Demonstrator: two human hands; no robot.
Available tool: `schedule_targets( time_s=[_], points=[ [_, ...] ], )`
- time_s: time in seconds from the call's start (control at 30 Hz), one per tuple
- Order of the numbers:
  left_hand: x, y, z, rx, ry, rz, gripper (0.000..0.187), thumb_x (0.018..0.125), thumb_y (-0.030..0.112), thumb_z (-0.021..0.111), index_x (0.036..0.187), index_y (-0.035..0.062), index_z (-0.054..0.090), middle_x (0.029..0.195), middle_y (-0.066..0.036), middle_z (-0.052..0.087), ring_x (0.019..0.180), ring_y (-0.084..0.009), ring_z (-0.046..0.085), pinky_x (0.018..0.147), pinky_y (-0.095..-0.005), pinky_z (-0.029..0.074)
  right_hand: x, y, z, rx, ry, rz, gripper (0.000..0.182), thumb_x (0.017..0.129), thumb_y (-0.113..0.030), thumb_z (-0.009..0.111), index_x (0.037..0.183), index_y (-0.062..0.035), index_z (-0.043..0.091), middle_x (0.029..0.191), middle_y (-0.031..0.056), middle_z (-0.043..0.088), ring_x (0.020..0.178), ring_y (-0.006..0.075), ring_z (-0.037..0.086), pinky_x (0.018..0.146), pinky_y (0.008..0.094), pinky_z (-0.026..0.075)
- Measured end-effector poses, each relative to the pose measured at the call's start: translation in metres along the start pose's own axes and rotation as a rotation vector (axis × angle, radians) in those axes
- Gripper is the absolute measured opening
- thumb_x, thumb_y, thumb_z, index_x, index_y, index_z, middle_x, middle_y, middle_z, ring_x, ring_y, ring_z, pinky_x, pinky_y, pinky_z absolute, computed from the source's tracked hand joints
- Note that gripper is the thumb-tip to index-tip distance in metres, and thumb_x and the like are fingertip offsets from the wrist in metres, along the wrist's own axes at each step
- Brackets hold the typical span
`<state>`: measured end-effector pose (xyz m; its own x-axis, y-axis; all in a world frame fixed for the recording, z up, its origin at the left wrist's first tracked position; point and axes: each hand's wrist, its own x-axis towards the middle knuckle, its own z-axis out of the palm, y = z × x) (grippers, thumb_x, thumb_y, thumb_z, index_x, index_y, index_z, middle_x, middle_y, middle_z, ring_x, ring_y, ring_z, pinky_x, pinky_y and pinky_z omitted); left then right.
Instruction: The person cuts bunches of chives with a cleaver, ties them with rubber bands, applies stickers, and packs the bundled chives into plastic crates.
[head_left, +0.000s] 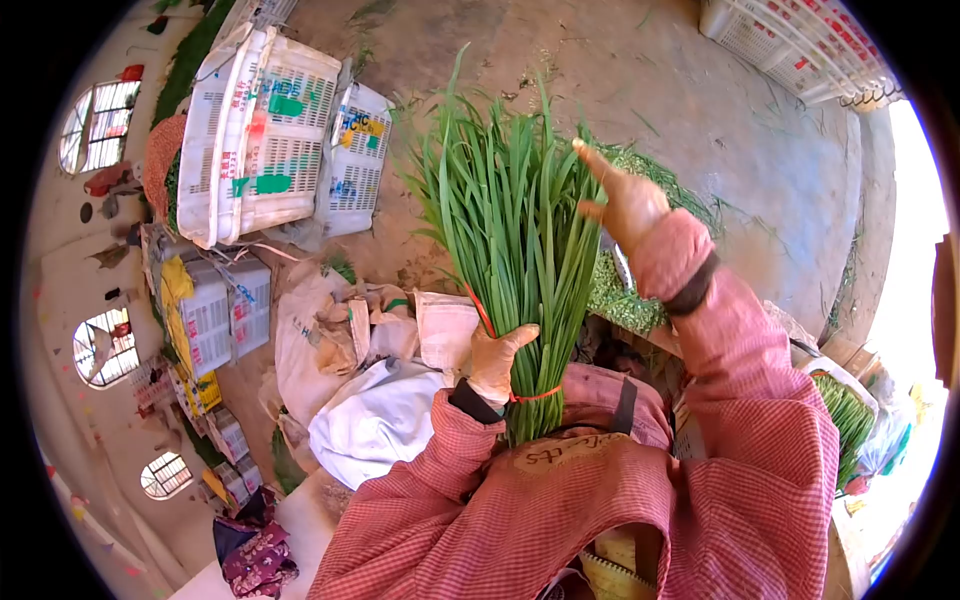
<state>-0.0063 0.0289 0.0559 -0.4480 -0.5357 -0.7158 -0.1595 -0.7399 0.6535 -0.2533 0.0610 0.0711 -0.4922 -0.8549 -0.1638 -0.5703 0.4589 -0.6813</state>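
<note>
My left hand (490,368) is clamping a long-leaved, bright-green bunch (512,240), a thin red band (538,396) circling its stems; right of the bunch, my right hand (632,205) is holding thumb and forefinger apart.

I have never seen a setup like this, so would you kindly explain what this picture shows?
There is no machine here: one person works with two hands, seen by a camera on their head, looking forward and down. The left hand grips a bunch of long green leaves toward its lower end, near a red band around it. The right hand is raised beside the leaves; whether it touches them is unclear. White crates show at the left, with a white cloth closer in. Loose green bits lie past the right forearm.
</note>
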Motion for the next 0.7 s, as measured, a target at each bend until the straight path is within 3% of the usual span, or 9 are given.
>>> schedule_targets(
  time_s=[0.13, 0.23, 0.3, 0.37, 0.43, 0.5, 0.63, 0.67, 0.7],
  points=[
    [0.003, 0.001, 0.002, 0.018, 0.018, -0.035, 0.037, 0.07, -0.005, 0.06, 0.105, 0.0002, 0.052, 0.094, -0.009, 0.06, 0.078, -0.0202, 0.061, 0.07, -0.0321, 0.053, -0.053, -0.034, 0.031, -0.013, -0.52, -0.09, 0.047, 0.076, -0.03, 0.063, 0.12, -0.017, 0.049, 0.093, 0.0104, 0.059, 0.089, 0.0256, 0.058, 0.076, 0.0338, 0.048],
    [0.004, 0.002, 0.004, 0.106, 0.028, 0.033, 0.034, 0.07, -0.006, 0.058, 0.103, -0.0001, 0.053, 0.09, -0.008, 0.061, 0.076, -0.0199, 0.061, 0.069, -0.0317, 0.053, -0.06, -0.032, 0.056, -0.073, -0.482, -0.257, 0.023, 0.078, -0.027, 0.063, 0.092, -0.0085, 0.062, 0.086, 0.0085, 0.061, 0.073, 0.0232, 0.059, 0.065, 0.0343, 0.049],
    [0.005, 0.0, 0.0, 0.112, 0.071, 0.014, 0.03, 0.071, -0.007, 0.057, 0.1, -0.0006, 0.053, 0.087, -0.01, 0.061, 0.073, -0.0206, 0.061, 0.066, -0.0325, 0.054, -0.068, -0.025, 0.044, 0.664, 0.047, 0.004, 0.012, 0.082, -0.017, 0.06, 0.082, -0.0052, 0.061, 0.079, 0.0077, 0.061, 0.065, 0.0185, 0.057, 0.056, 0.0309, 0.047],
    [0.005, 0.0, -0.004, -0.035, 0.048, -0.042, 0.042, 0.069, -0.01, 0.058, 0.109, 0.0003, 0.05, 0.096, -0.009, 0.06, 0.079, -0.0207, 0.061, 0.071, -0.0329, 0.053, -0.063, -0.006, 0.003, 1.069, 0.271, 0.529, 0.026, 0.078, -0.014, 0.065, 0.101, -0.0049, 0.057, 0.077, 0.0079, 0.06, 0.063, 0.0128, 0.054, 0.055, 0.0235, 0.046],
    [0.003, 0.006, 0.002, -0.046, 0.047, -0.035, 0.045, 0.069, -0.01, 0.058, 0.111, 0.0007, 0.047, 0.098, -0.011, 0.059, 0.08, -0.0226, 0.061, 0.071, -0.0339, 0.053, -0.094, 0.002, 0.047, 0.437, 0.248, 0.351, 0.043, 0.074, -0.015, 0.068, 0.113, -0.0085, 0.052, 0.078, 0.0061, 0.061, 0.065, 0.0128, 0.056, 0.058, 0.0251, 0.048],
    [-0.001, 0.009, 0.011, -0.029, 0.118, 0.049, 0.027, 0.072, -0.007, 0.058, 0.097, -0.0017, 0.054, 0.085, -0.012, 0.061, 0.068, -0.0221, 0.062, 0.06, -0.0326, 0.055, -0.123, -0.046, 0.048, 0.489, -0.237, 0.362, 0.044, 0.078, -0.022, 0.064, 0.116, -0.0106, 0.046, 0.088, 0.0101, 0.063, 0.074, 0.0227, 0.062, 0.068, 0.0317, 0.051],
    [0.017, -0.017, -0.02, 0.076, 0.233, 0.036, 0.026, 0.071, -0.006, 0.058, 0.097, -0.0016, 0.054, 0.085, -0.011, 0.061, 0.067, -0.0219, 0.061, 0.059, -0.0307, 0.052, -0.141, -0.048, 0.104, 0.554, -0.229, 0.305, 0.029, 0.076, -0.019, 0.066, 0.101, -0.0079, 0.054, 0.08, 0.0116, 0.061, 0.072, 0.0249, 0.061, 0.063, 0.032, 0.048],
    [0.015, -0.012, -0.018, 0.023, 0.187, 0.019, 0.052, 0.065, -0.009, 0.063, 0.112, 0.0003, 0.044, 0.092, -0.009, 0.058, 0.075, -0.0222, 0.059, 0.069, -0.0328, 0.051, -0.142, -0.048, 0.108, 0.68, -0.166, 0.321, 0.022, 0.077, -0.018, 0.065, 0.095, -0.0072, 0.057, 0.076, 0.0112, 0.06, 0.069, 0.0251, 0.06, 0.061, 0.0323, 0.048],
    [0.014, -0.007, -0.016, 0.029, 0.178, 0.019, 0.052, 0.065, -0.009, 0.063, 0.112, 0.0003, 0.044, 0.092, -0.009, 0.058, 0.075, -0.0222, 0.059, 0.069, -0.0328, 0.051, -0.145, -0.048, 0.109, 0.681, -0.155, 0.324, 0.022, 0.077, -0.018, 0.065, 0.095, -0.0072, 0.057, 0.076, 0.0112, 0.06, 0.069, 0.0251, 0.06, 0.061, 0.0323, 0.048]
  ],
)
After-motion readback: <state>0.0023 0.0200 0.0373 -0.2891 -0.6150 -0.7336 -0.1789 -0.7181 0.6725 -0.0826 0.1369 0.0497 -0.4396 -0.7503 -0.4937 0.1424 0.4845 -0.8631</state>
